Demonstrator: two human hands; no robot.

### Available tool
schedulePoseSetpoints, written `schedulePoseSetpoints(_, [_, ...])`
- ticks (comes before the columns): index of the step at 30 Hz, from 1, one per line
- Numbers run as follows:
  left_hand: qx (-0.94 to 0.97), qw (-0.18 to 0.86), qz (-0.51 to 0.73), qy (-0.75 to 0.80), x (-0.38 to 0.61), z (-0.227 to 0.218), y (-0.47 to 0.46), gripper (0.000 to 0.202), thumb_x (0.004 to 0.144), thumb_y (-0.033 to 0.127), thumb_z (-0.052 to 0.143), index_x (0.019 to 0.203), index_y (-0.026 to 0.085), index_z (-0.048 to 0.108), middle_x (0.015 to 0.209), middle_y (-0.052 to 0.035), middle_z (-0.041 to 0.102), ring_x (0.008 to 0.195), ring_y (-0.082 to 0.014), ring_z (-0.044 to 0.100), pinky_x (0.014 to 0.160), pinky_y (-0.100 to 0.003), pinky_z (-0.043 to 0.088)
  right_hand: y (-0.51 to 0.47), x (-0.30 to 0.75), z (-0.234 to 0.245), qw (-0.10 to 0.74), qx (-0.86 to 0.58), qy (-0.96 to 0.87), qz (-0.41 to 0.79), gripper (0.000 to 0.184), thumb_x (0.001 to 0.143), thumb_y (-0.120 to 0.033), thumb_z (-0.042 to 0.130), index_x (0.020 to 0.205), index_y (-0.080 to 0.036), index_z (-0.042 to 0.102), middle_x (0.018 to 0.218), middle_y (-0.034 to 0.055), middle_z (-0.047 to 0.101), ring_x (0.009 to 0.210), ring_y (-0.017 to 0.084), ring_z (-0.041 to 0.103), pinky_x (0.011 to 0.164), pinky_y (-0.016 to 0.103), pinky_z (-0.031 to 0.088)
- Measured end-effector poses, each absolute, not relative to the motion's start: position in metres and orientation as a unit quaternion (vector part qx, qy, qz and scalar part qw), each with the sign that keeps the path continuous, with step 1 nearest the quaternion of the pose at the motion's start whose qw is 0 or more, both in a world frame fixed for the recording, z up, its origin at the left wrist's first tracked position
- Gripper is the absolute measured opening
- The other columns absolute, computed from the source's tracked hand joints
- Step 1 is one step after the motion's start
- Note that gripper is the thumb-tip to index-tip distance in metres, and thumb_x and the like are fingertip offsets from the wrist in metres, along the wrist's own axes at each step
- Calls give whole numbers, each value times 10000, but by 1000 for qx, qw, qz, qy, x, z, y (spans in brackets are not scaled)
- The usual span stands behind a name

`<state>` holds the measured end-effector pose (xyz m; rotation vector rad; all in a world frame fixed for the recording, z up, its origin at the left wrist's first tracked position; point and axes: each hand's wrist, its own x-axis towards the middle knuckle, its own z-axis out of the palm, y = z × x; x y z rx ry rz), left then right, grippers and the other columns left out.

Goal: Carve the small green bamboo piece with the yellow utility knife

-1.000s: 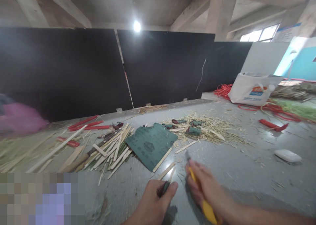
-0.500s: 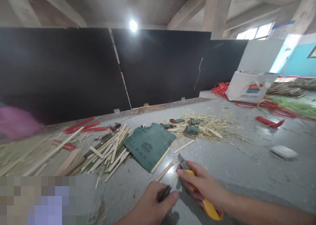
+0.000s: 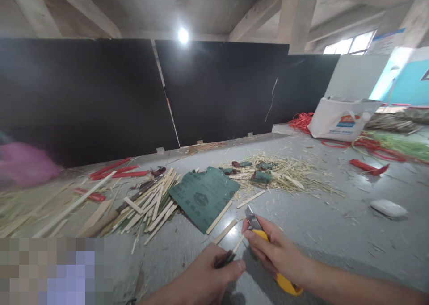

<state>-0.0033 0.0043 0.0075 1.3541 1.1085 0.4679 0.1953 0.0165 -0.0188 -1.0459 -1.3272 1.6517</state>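
My right hand (image 3: 275,251) is closed round a yellow utility knife (image 3: 284,283), whose grey blade (image 3: 252,218) points up and away from me. Beside it, my left hand (image 3: 208,280) pinches a thin pale bamboo strip (image 3: 238,244) wrapped in a small dark piece, near the bottom middle of the view. The blade sits close to the free end of that strip. Both hands hover just over the grey floor (image 3: 328,233).
A green sandpaper sheet (image 3: 203,197) lies just beyond my hands. Left of it is a heap of split bamboo strips (image 3: 150,204) and red sticks (image 3: 117,170). Straw shavings (image 3: 284,173), a white bag (image 3: 342,119) and a white pad (image 3: 389,207) lie to the right. Black panels (image 3: 217,90) stand behind.
My right hand has steadied after a blurred stroke and drawn the knife closer to the left hand. The blade now shows clearly above my fingers.
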Motion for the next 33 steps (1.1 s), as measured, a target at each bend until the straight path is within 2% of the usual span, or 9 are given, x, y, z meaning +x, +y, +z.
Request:
schedulePoseSetpoints(3, [580,615,223,485,-3,5,6,392,735,603,695,776,222,609,704,38,541,776,-177,500,716,-279,402,19,196,-19,374,-417,-515,649,540,852,-724,662,1013,-229,517,493,-141,424,330,40,281,338,168,275])
schedulePoseSetpoints(7, [583,580,213,528,-6,-11,8,412,711,591,701,796,202,598,802,32,512,809,-178,447,736,-298,385,22,196,-21,367,-437,-493,657,546,835,-725,679,999,-227,527,508,-140,423,335,40,290,338,167,292])
schedulePoseSetpoints(12, [588,586,210,517,-10,-12,7,432,708,600,738,780,208,574,764,38,512,802,-178,465,742,-301,382,23,198,-21,360,-425,-514,652,543,827,-729,687,955,-230,517,463,-141,397,336,46,281,343,169,296])
schedulePoseSetpoints(15, [590,622,193,477,-10,-2,7,419,752,608,721,739,217,573,652,48,516,757,-176,516,701,-280,392,20,198,-19,367,-415,-520,650,533,852,-725,663,984,-229,517,457,-144,388,339,47,267,349,169,294])
schedulePoseSetpoints(18, [599,612,184,483,-10,1,8,427,774,606,707,689,227,530,586,55,485,722,-175,522,668,-273,374,17,198,-18,376,-404,-517,654,519,861,-708,667,1003,-230,521,471,-144,391,345,44,259,353,168,290])
schedulePoseSetpoints(23, [602,569,176,532,-12,-10,8,404,750,571,732,823,208,572,754,47,533,801,-177,510,739,-289,393,20,197,-18,361,-431,-497,661,549,811,-727,703,975,-231,535,501,-133,419,346,44,279,346,175,304])
schedulePoseSetpoints(25, [612,543,156,554,-12,-14,9,416,743,577,723,839,202,572,811,43,511,823,-179,479,763,-302,384,21,197,-18,352,-447,-493,658,578,787,-756,702,956,-228,541,502,-128,425,346,47,289,342,182,305])
schedulePoseSetpoints(29, [625,539,140,547,-12,-12,9,409,738,589,704,817,217,552,799,48,457,813,-183,435,748,-304,359,19,195,-17,362,-450,-502,644,575,790,-754,698,932,-220,542,503,-127,415,355,43,286,349,180,298])
schedulePoseSetpoints(33, [620,546,141,546,-11,-7,8,394,731,566,706,821,216,550,802,44,453,821,-188,430,757,-312,353,15,194,-16,387,-442,-503,634,539,825,-719,686,938,-212,542,653,-85,536,369,17,307,356,174,296])
